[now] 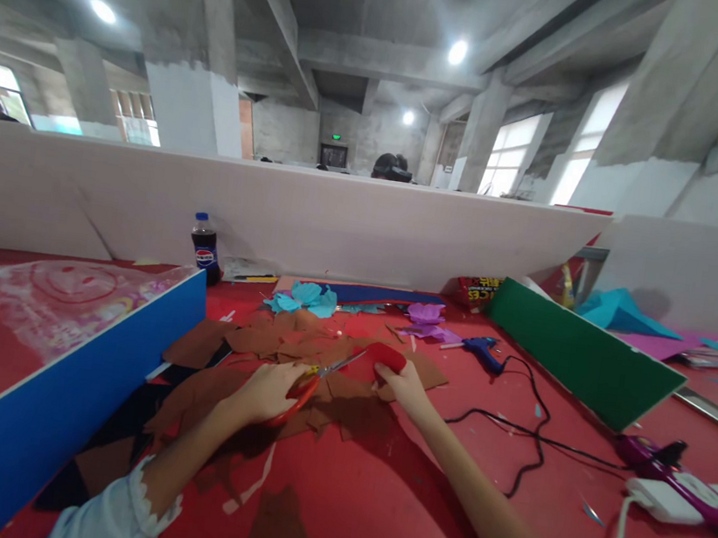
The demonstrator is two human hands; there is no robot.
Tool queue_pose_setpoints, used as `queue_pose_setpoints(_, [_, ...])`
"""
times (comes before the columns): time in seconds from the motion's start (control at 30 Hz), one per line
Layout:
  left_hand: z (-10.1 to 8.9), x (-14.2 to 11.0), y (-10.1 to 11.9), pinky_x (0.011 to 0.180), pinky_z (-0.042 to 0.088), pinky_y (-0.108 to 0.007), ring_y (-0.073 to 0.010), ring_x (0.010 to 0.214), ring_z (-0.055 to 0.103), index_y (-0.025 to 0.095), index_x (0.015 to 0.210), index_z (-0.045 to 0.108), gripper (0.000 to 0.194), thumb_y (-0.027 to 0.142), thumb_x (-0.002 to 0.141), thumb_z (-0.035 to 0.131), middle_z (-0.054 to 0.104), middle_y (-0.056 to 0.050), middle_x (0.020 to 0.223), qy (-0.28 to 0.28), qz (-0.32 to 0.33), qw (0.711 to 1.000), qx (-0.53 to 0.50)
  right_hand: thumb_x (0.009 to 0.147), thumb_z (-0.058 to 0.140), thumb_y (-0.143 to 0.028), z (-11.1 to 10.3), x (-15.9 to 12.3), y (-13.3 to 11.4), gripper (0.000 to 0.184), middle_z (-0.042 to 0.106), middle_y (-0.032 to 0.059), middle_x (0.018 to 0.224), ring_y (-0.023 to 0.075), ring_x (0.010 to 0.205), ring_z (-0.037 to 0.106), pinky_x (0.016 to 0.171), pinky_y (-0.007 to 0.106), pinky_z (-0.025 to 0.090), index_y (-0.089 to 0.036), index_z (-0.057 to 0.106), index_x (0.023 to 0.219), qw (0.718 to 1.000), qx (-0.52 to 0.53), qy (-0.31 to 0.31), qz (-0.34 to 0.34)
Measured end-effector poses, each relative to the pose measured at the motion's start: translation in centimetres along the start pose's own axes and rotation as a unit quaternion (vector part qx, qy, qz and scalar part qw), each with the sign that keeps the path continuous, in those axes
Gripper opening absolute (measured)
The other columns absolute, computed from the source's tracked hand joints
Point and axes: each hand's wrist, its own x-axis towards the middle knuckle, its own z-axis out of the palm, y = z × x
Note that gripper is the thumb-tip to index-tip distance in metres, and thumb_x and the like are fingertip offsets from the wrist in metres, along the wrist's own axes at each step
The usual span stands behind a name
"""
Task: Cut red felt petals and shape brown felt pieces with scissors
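My left hand [271, 392] is closed around the handles of orange scissors [309, 386], whose blades point up and to the right. Between the thumb and fingers of my right hand [398, 380] is a small piece of red paper [385, 356]. The scissor tips lie close to the red paper's left edge; whether they touch it I cannot tell. Beneath both hands spreads a heap of brown paper scraps [341, 403] on the red tabletop [353, 515].
Blue board [75, 364] stands along the left, green board [586, 352] at the right. A cola bottle [204, 249] stands at the back. A blue glue gun [484, 352] trails a black cable toward a power strip [667, 490]. Turquoise paper flowers [306, 297] and purple paper [427, 318] lie beyond the scraps.
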Motion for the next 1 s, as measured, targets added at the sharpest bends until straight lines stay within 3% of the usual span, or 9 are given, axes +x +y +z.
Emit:
queue_pose_setpoints(0.63, [0.8, 0.3, -0.4, 0.084, 0.039, -0.031, -0.0233, 0.105, 0.052, 0.021, 0.117, 0.044, 0.041, 0.029, 0.076, 0.044, 0.055, -0.008, 0.117, 0.008, -0.020, 1.000, 0.020, 0.068, 0.053, -0.031, 1.0, -0.1, 0.7, 0.022, 0.055, 0.0008, 0.041, 0.0137, 0.041, 0.052, 0.046, 0.024, 0.039, -0.015, 0.054, 0.052, 0.999, 0.026, 0.041, 0.000])
queue_pose_setpoints(1.0, [0.5, 0.2, 0.1, 0.074, 0.040, -0.030, -0.0237, 0.094, 0.057, 0.020, 0.100, 0.049, 0.026, 0.031, 0.078, 0.040, 0.061, -0.008, 0.102, 0.018, -0.028, 0.999, 0.030, 0.066, 0.054, -0.030, 2.1, -0.4, 1.1, 0.020, 0.053, -0.0013, 0.041, 0.0118, 0.040, 0.050, 0.046, 0.023, 0.040, -0.016, 0.049, 0.053, 0.992, 0.102, 0.071, 0.017])
